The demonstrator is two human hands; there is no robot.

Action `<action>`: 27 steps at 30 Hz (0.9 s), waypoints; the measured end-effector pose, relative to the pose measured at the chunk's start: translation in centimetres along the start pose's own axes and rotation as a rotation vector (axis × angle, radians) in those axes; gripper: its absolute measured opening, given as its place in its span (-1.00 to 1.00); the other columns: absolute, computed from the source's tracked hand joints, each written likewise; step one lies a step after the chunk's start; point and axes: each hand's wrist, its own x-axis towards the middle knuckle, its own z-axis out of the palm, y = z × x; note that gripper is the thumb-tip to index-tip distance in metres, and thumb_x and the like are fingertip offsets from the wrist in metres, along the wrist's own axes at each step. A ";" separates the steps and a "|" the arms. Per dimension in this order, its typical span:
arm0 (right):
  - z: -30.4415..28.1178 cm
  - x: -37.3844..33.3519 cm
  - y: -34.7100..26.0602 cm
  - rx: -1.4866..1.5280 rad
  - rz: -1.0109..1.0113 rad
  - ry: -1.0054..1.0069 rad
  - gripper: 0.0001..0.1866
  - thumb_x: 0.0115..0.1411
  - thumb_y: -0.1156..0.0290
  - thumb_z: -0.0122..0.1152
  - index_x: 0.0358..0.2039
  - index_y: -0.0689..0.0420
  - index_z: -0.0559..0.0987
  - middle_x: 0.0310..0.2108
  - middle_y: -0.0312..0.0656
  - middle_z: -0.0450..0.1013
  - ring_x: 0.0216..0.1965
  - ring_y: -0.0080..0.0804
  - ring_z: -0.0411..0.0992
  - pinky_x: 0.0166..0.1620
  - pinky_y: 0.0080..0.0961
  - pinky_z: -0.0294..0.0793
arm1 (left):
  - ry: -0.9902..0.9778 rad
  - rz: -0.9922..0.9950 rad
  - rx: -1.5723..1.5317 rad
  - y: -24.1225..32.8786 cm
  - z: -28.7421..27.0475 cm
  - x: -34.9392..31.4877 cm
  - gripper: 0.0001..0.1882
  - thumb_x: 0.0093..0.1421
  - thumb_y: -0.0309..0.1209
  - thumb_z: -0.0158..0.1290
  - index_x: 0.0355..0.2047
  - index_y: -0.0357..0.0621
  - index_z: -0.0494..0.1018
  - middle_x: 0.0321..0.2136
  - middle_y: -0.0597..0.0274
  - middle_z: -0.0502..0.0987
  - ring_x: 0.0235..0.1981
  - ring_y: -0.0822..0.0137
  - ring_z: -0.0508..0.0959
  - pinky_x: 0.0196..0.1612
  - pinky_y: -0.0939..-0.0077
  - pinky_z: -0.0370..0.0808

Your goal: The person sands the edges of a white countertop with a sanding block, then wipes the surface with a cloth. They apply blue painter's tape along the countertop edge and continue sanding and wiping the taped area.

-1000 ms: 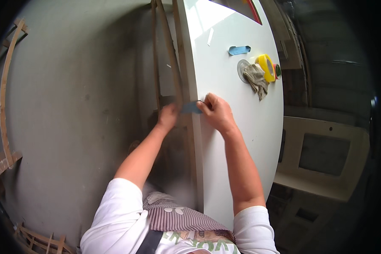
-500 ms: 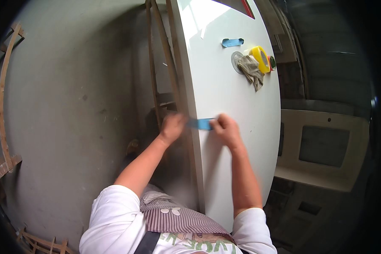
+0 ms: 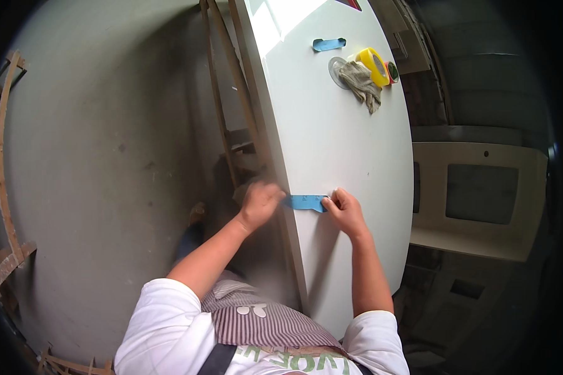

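Observation:
A short strip of blue tape (image 3: 307,202) spans the near-left edge of a large white panel (image 3: 350,150). My right hand (image 3: 349,213) is closed in a pinch at the strip's right end, just over the panel's surface. Beyond the panel's left edge, my left hand (image 3: 261,204) is closed at the strip's other end, its fingertips slightly blurred. Farther up the panel lies a second blue tape piece (image 3: 329,45) with curled, dark ends.
A crumpled grey glove (image 3: 361,81) rests partly over a clear round disc (image 3: 338,70), beside a yellow tape roll (image 3: 373,65) and a smaller red-and-green roll (image 3: 391,72). Wooden rails (image 3: 228,81) run along the panel's left side. A beige panel with openings (image 3: 438,240) stands right.
The panel and the things on it appear lower-left to upper-left shifted, higher in view. Both hands and the tape strip sit lower, nearer me, with the strip still stretched between them.

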 end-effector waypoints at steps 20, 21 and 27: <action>4.9 -19.5 6.5 -0.080 -0.354 0.028 -0.67 0.08 0.38 0.30 -0.61 0.17 0.31 -0.63 -0.10 0.29 -0.57 -0.14 0.30 -0.49 -0.25 0.27 | -0.111 -0.136 -0.124 3.9 2.8 -15.4 -0.87 0.19 -0.38 0.11 -0.43 -0.18 0.51 -0.46 0.20 0.53 -0.38 0.25 0.49 -0.25 0.39 0.44; 5.7 -20.9 6.4 -0.032 -0.342 0.050 -0.68 0.08 0.38 0.28 -0.60 0.18 0.31 -0.62 -0.10 0.29 -0.57 -0.13 0.30 -0.49 -0.24 0.27 | -0.103 -0.135 -0.210 4.8 2.9 -15.8 -0.90 0.19 -0.43 0.11 -0.40 -0.21 0.49 -0.43 0.22 0.53 -0.36 0.34 0.51 -0.22 0.46 0.45; 9.7 -26.2 8.8 0.120 -0.194 0.161 -0.74 0.10 0.39 0.23 -0.53 0.21 0.33 -0.62 -0.06 0.31 -0.57 -0.08 0.31 -0.47 -0.22 0.31 | -0.098 -0.386 -0.682 10.1 5.3 -22.1 -0.81 0.21 -0.63 0.02 -0.20 -0.20 0.30 -0.17 0.15 0.51 -0.23 0.53 0.48 -0.11 0.58 0.47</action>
